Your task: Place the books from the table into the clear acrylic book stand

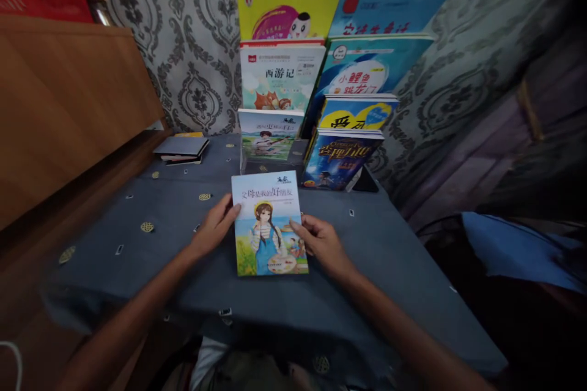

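Note:
Between my two hands is a children's book (270,238) with a girl in a yellow hat and blue overalls on its cover, front side up and upright to me. My left hand (215,223) grips its left edge, thumb on the cover. On the opposite edge my right hand (321,241) holds it with the thumb on top; the fingers behind are partly hidden. Just beyond the book stands a stepped rack (270,167) of books. A book with a boy on a landscape (270,137) is at its front left, a dark blue book (342,159) at its front right.
A grey-blue cloth covers the table (183,256). A small stack of books (181,148) lies at its back left, near a wooden cabinet (68,110). Taller books, one yellow-green (293,3), fill the rack's rear rows against the patterned wall (192,43). Blue fabric (518,244) hangs at the right.

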{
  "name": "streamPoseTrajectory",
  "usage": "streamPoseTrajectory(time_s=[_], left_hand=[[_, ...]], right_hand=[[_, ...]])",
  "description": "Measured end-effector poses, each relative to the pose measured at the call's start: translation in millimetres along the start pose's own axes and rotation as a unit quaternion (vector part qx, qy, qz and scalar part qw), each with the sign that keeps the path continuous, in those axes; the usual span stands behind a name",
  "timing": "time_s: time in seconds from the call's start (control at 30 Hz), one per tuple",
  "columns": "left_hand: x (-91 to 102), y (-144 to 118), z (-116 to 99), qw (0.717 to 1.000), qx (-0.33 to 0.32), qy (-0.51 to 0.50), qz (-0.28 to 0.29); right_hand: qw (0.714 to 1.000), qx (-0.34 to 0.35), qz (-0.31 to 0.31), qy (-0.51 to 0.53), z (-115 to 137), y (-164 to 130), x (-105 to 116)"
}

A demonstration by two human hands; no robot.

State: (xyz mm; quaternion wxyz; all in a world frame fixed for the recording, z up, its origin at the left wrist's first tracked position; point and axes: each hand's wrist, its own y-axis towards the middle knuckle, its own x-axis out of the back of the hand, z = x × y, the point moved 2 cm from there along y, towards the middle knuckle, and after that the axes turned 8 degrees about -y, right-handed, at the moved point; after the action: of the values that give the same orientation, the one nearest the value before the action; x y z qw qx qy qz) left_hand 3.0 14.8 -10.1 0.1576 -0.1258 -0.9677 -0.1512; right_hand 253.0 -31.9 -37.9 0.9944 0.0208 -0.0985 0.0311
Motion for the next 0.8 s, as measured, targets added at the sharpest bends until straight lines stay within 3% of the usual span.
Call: streamPoseTrajectory(time_s=[0.1, 0.2, 0.27, 0.33, 0.4, 0.43, 0.5, 0.53, 0.67, 0.73, 0.8], left_hand=[[49.2, -0.9, 44.7, 0.968, 0.053, 0.244, 0.0], [135.4, -20.4, 87.2, 0.902, 0.108, 0.411, -0.069], [197.1, -37.7, 109.3, 0.875, 0.099, 0.465, -0.096], [249.1, -53.6, 125.3, 0.847, 0.111, 0.492, -0.167], [275.6, -62.9, 134.2, 0.838, 0.154, 0.49, -0.183], [277.8, -64.3, 133.9, 0.83, 0.172, 0.491, -0.203], [258.1, -58.2, 125.0, 0.828, 0.18, 0.488, -0.21], [237.1, -50.6, 116.6, 0.841, 0.151, 0.482, -0.194], [115.5, -4.4, 74.3, 0.918, 0.007, 0.392, -0.05], [54.4, 18.3, 56.4, 0.94, -0.046, 0.336, 0.031], [6.3, 36.9, 44.5, 0.943, -0.093, 0.311, 0.073]], right_hand=[[0.994, -0.095, 0.035, 0.036, -11.3, 6.9, 2.1], [0.99, -0.124, 0.028, 0.057, -19.8, 8.8, 2.9], [0.99, -0.124, 0.016, 0.062, -22.2, 9.8, 4.3], [0.99, -0.122, 0.006, 0.067, -22.6, 12.2, 6.6], [0.99, -0.118, 0.0, 0.071, -21.9, 16.2, 9.0], [0.991, -0.115, 0.002, 0.071, -21.5, 18.4, 9.8], [0.992, -0.109, 0.012, 0.065, -21.2, 22.6, 10.4], [0.992, -0.106, 0.019, 0.059, -21.4, 24.2, 10.6], [0.993, -0.1, 0.059, -0.013, -21.8, 27.4, 16.3], [0.985, -0.091, 0.052, -0.137, -17.9, 28.7, 24.8], [0.948, -0.062, 0.0, -0.313, -8.1, 31.1, 33.4]])
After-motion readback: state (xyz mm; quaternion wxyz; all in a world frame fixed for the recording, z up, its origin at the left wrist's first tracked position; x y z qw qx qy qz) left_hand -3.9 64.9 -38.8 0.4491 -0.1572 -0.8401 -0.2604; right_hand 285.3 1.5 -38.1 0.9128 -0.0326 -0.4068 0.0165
